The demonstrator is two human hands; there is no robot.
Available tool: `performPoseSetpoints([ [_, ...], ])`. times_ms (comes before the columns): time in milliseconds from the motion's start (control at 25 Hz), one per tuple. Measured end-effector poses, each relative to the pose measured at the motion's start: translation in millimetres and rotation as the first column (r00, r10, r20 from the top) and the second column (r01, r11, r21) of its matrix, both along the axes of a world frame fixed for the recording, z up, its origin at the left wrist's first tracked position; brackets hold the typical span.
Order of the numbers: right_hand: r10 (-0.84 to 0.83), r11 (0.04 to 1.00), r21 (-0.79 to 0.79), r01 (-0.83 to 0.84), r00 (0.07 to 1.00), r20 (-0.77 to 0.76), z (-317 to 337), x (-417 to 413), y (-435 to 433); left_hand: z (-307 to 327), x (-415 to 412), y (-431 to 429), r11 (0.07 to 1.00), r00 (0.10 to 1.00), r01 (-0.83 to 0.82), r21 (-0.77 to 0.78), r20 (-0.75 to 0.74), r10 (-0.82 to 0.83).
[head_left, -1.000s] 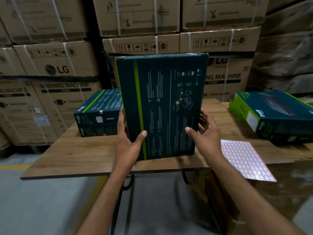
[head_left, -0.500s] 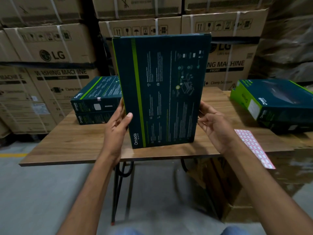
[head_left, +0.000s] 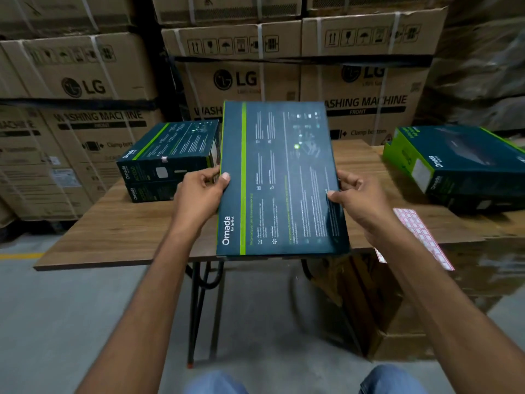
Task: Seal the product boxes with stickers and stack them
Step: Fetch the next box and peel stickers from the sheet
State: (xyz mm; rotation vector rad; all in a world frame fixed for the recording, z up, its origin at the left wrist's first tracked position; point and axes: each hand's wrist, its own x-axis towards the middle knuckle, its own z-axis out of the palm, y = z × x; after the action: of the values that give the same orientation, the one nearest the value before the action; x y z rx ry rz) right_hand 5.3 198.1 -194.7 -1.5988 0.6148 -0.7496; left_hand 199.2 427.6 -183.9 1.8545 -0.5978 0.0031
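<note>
**Product box (head_left: 281,180) held at table edge**

Head view: the dark box with the green stripe is held at frame centre, printed face toward the camera, at the near edge of the wooden table (head_left: 113,231). Its left edge is gripped by the left hand (head_left: 199,194) and its right edge by the right hand (head_left: 360,200), with the thumbs laid on the face. Two stacked boxes (head_left: 167,160) are seen centre left. A sticker sheet (head_left: 423,237) lies at right.

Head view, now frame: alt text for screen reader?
A left hand and a right hand grip the side edges of a flat dark teal cardboard product box with a lime green stripe, at the near edge of a wooden table. Two matching boxes are stacked back left; more boxes lie right, near a pink sticker sheet.
</note>
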Motion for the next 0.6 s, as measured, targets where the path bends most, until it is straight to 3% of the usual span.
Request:
performPoseSetpoints([
  [120, -0.004, 0.999, 0.032, 0.007, 0.996, -0.084, -10, -3, -1, -23, -1, -1, 0.997, 0.996, 0.068, 0.043, -0.06, -0.066],
  [280, -0.018, 0.999, 0.03, 0.022, 0.994, -0.111, -16, -8, 2, -34, -2, -8, 0.997, 0.981, 0.065, -0.042, -0.181, -0.072],
  [440, 0.07, 0.98, 0.186, -0.068, 0.998, -0.001, -20, -21, 6, -41, -13, 1, 0.982, 0.89, 0.08, -0.169, -0.432, -0.147],
  [520, 0.109, 0.982, 0.154, -0.109, 0.994, 0.011, -24, -28, 5, -42, -25, 11, 0.965, 0.878, 0.106, -0.241, -0.433, -0.204],
  [600, 0.14, 0.99, 0.002, -0.14, 0.99, -0.007, -27, -34, 8, -40, -39, 21, 0.961, 0.936, 0.156, -0.228, -0.276, -0.217],
])
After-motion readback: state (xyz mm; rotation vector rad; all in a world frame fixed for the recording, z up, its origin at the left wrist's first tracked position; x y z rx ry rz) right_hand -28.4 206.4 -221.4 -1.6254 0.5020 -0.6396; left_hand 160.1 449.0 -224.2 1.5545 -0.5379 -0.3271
